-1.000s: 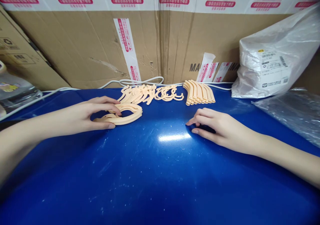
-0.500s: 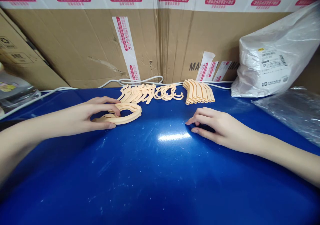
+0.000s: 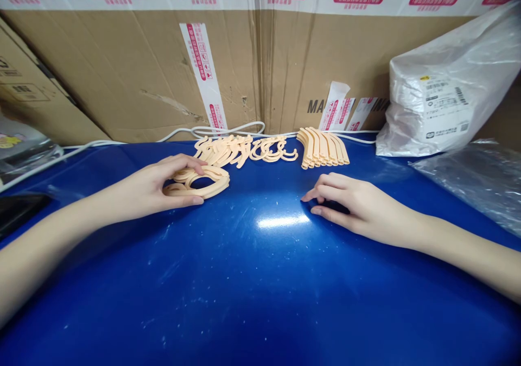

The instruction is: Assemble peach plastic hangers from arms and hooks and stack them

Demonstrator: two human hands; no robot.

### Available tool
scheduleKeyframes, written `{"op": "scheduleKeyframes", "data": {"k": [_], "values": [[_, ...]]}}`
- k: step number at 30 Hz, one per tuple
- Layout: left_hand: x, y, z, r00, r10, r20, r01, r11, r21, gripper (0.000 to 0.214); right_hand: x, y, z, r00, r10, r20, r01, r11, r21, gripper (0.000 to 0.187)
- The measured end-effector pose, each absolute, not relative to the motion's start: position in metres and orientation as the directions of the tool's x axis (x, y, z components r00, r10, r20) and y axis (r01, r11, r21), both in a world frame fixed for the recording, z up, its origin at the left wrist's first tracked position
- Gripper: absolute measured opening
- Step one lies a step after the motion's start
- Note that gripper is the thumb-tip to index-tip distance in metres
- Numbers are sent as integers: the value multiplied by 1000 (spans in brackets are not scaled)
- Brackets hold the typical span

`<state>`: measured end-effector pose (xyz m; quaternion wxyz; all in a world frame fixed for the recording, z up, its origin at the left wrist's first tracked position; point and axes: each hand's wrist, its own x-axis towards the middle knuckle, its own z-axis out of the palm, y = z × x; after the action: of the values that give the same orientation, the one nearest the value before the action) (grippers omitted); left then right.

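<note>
My left hand (image 3: 140, 187) is closed around a small stack of beige, curved plastic hanger pieces (image 3: 217, 188) lying on the blue table. Its thumb presses along the near edge and the fingers reach over the far side. My right hand (image 3: 350, 203) rests on the tabletop with fingers loosely bent, thumb and forefinger apart, and nothing in it. Behind the stack lie a jumbled pile of beige curved pieces (image 3: 228, 150) and several beige hooks (image 3: 272, 150). Farther right, beige hanger arms (image 3: 323, 148) sit side by side in a neat row.
Cardboard boxes (image 3: 134, 68) stand along the back edge, with a white cable (image 3: 179, 132) in front of them. A white plastic bag (image 3: 439, 100) is at the back right, near clear plastic wrap (image 3: 480, 179). A dark object (image 3: 20, 211) lies at the left edge.
My left hand has shifted to the right along the stack, its thumb now farther over the near edge. My right hand stays where it was.
</note>
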<state>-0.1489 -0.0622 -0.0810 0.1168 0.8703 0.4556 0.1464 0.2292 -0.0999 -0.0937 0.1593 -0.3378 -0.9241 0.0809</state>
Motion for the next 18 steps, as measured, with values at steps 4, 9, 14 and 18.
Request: {"op": "scheduleKeyframes", "data": {"k": [4, 9, 14, 18], "values": [[-148, -63, -78, 508, 855, 108, 784, -510, 353, 56, 229, -100, -94, -719, 655, 231, 603, 754, -261, 24], [-148, -64, -77, 467, 881, 78, 801, -458, 385, 58, 229, -100, -94, -723, 647, 242, 596, 762, -254, 24], [-149, -64, -78, 454, 888, 72, 814, -446, 373, 63, 229, -100, -94, -723, 647, 244, 595, 762, -257, 25], [-149, -64, -77, 463, 882, 83, 808, -459, 370, 62, 229, -100, -94, -722, 647, 245, 595, 762, -255, 25]]}}
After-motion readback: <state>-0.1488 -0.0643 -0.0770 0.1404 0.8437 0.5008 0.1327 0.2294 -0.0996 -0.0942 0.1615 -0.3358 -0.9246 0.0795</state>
